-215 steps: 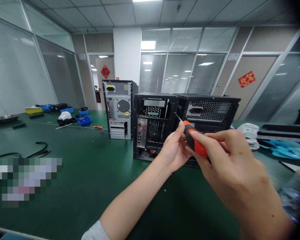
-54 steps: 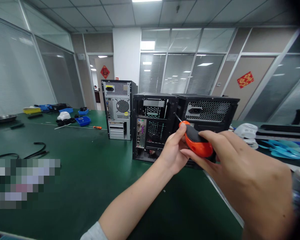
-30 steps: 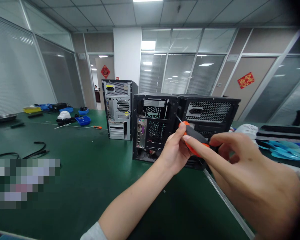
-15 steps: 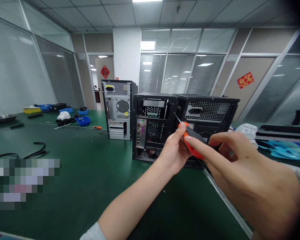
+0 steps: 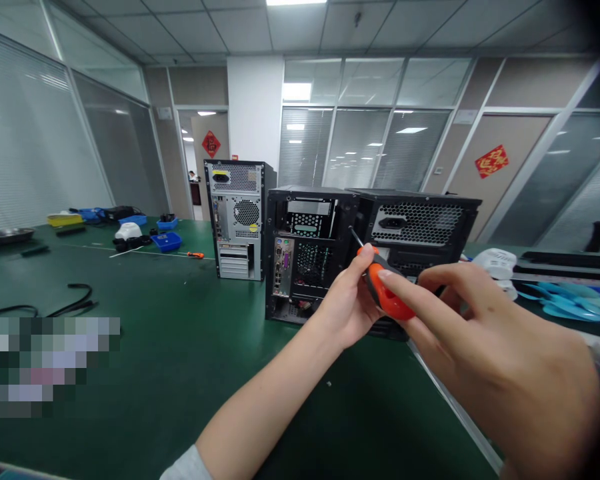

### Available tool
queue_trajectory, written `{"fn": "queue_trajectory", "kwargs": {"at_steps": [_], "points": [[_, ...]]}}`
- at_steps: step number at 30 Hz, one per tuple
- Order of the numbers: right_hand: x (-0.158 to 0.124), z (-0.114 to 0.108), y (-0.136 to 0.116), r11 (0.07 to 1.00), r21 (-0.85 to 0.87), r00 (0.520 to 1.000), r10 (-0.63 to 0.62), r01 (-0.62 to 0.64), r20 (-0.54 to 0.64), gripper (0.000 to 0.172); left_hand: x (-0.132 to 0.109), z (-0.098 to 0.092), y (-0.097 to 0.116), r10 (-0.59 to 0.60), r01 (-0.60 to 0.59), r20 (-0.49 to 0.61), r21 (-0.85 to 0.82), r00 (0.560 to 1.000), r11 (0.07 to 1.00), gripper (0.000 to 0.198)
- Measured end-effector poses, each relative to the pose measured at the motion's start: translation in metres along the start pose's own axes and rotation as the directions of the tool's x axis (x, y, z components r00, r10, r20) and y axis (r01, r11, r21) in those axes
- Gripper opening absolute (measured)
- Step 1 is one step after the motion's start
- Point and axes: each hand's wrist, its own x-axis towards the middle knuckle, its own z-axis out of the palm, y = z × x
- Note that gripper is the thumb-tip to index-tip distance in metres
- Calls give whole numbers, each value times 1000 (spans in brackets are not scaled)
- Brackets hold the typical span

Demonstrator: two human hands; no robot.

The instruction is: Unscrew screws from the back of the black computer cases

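Note:
An orange and black screwdriver [image 5: 391,297] points away from me, its tip at the right rear edge of a black computer case [image 5: 274,293]. My left hand [image 5: 347,303] is closed round the front of the handle, thumb on top near the shaft. Behind it, my right hand [image 5: 485,340] grips the handle's back end between thumb and fingers. The case stands upright with its back towards me; a port panel [image 5: 283,267] and an open bay at its top show. Whether the tip sits in a screw is too small to tell.
A second black case [image 5: 430,230] adjoins on the right, and a silver-backed tower [image 5: 237,227] stands at left. Light-blue fan blades [image 5: 565,298] lie at right. Blue trays [image 5: 166,241], another screwdriver [image 5: 195,255] and a black cable [image 5: 75,303] are on the green table [image 5: 180,347].
The screwdriver handle has turned about its axis, showing more orange on top. My right-hand fingers have shifted slightly round it; my left hand and the cases stay nearly where they were.

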Motion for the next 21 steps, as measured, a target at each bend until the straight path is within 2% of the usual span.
{"fn": "queue_trajectory", "kwargs": {"at_steps": [4,8,21], "points": [[2,0,-1,1000,-3,1000,23,-23,-7,39,0,0,2,-51,51,-1,22,999,998,31],[3,0,-2,999,-5,999,37,-37,-21,35,0,-1,4,-81,79,45,46,996,996,32],[6,-2,-4,999,-26,999,46,-47,-11,25,-2,-2,5,-76,74,54,52,996,996,32]]}}
